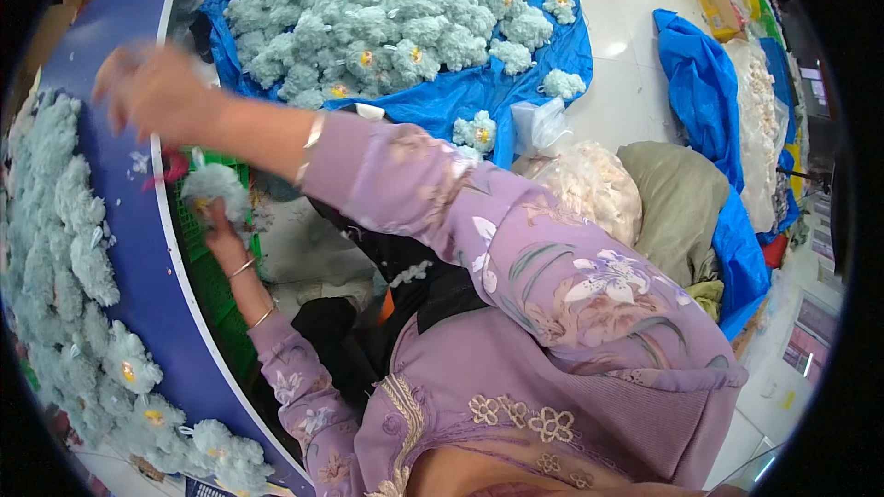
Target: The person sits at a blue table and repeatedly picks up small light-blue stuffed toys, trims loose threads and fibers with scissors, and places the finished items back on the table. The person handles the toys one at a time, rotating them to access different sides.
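Observation:
My left hand (224, 237) is closed on a fluffy pale-blue plush piece (216, 190) with a small white loop at its top. It holds the piece beside the table's white edge, over a green plastic crate (204, 262). My right arm reaches across to the upper left, and my right hand (157, 92) is above the blue tabletop (138, 230), smeared by motion. Its fingers are too blurred to read. Between the two hands, at the table edge, shows a blurred pinkish-red thing (168, 167) that I cannot make out.
Many similar plush pieces (60, 230) line the table's left side. Across from me, a blue tarp (571, 51) holds a large heap (378, 18) of them. To the right stand a clear bag of pale stuffing (589, 189) and an olive sack (672, 207).

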A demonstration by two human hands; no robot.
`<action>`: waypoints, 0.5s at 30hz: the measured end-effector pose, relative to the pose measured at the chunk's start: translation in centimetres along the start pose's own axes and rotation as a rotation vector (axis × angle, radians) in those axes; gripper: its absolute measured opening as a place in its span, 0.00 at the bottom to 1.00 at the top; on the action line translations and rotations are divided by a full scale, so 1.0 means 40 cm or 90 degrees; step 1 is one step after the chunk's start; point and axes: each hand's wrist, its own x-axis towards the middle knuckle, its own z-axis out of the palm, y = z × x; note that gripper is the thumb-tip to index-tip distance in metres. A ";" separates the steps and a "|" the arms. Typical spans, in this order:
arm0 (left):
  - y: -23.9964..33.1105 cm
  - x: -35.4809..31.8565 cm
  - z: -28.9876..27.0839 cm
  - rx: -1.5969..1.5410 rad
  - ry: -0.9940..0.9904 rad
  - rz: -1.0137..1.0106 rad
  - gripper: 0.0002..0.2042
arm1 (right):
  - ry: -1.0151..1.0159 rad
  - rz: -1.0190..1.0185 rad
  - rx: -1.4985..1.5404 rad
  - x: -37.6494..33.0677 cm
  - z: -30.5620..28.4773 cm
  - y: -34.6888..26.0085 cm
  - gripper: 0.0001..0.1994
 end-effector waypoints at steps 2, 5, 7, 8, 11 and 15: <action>0.170 -0.029 -0.009 -0.023 -0.024 -0.035 0.25 | 0.091 -0.105 -0.027 -0.034 -0.110 -0.007 0.11; 0.269 -0.162 0.102 -0.134 -0.082 -0.001 0.23 | 0.338 -0.145 -0.263 -0.140 -0.494 0.090 0.11; 0.309 -0.189 0.164 -0.175 -0.100 -0.031 0.22 | 0.414 -0.036 -0.590 -0.286 -0.838 0.152 0.10; 0.322 -0.201 0.182 -0.188 -0.106 -0.050 0.22 | 0.401 0.044 -0.895 -0.396 -1.018 0.173 0.10; 0.352 -0.224 0.212 -0.185 -0.104 -0.086 0.21 | 0.654 0.218 -0.844 -0.750 -1.392 0.189 0.15; 0.369 -0.251 0.227 -0.172 -0.141 -0.073 0.21 | 0.962 0.423 -0.555 -0.970 -1.548 0.182 0.28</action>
